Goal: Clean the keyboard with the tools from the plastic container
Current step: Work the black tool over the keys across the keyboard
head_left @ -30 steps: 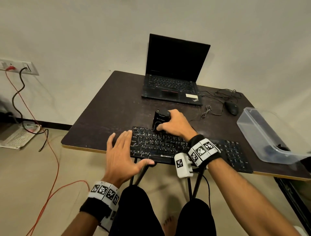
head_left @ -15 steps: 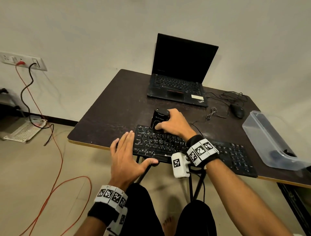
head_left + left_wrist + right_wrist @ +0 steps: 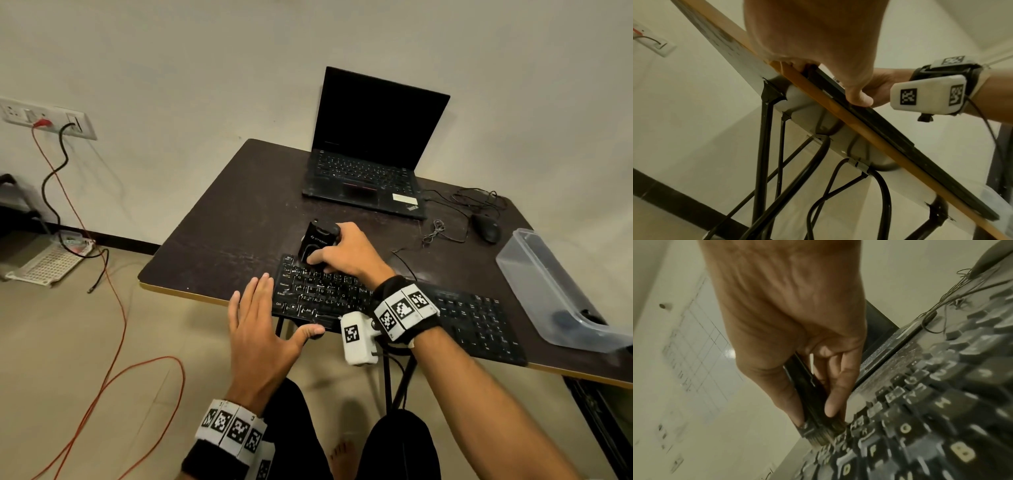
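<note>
The black keyboard (image 3: 394,305) lies along the near edge of the dark table (image 3: 233,219), slightly overhanging it. The right hand (image 3: 349,251) grips a black cleaning brush (image 3: 317,241) at the keyboard's far left corner, thumb on one side and fingers on the other; in the right wrist view its bristles (image 3: 822,435) touch the top row of keys. The left hand (image 3: 260,329) lies flat at the keyboard's near left end, fingers straight and close together, thumb spread along the front edge. The clear plastic container (image 3: 548,291) sits on the table's right side, well apart from the hands. Far back stands an open laptop (image 3: 370,150), with a mouse (image 3: 486,228) to its right.
</note>
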Demonstrator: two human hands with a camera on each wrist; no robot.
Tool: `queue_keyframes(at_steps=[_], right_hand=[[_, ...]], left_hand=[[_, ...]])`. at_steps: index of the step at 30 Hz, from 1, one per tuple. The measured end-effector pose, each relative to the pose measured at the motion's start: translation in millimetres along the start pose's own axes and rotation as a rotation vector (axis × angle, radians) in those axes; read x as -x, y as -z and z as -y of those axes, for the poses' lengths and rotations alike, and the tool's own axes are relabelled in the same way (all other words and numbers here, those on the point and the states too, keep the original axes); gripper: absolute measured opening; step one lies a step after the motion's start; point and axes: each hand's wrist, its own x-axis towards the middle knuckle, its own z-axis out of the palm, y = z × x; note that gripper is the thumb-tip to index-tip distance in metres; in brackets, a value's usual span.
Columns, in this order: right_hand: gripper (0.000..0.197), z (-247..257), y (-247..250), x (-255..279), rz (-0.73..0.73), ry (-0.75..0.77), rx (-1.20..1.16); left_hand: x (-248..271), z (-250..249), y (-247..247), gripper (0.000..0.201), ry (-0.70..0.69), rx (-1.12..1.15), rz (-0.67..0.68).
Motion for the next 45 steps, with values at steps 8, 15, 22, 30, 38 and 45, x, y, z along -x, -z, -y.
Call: queue_keyframes(at_steps=[8,15,22,30,38,45], right_hand=[[0.021,6,-3,-8,-0.016,0.003,0.036],[0.021,15,-14,-11,-0.007,0.03,0.062],[0.02,22,-16,-11,-0.002,0.037,0.05],[0.019,29,-22,-16,-0.011,0.07,0.084],[0.017,31,-25,-16,-0.047,0.094,0.138],[0.018,29,-21,-14,-0.029,0.089,0.12]], left_hand=[[5,-5,-3,0.116,0.029,0.028,-0.04],[4,-4,-3,0.117,0.038,0.047,-0.027],[4,-4,-4,0.117,0.028,0.058,-0.042],[4,-3,-3,0.115,0.029,0.052,-0.034],[6,1,-2,0.116,0.017,0.047,-0.048],[6,3,-5,0.117,0.012,0.032,-0.06]])
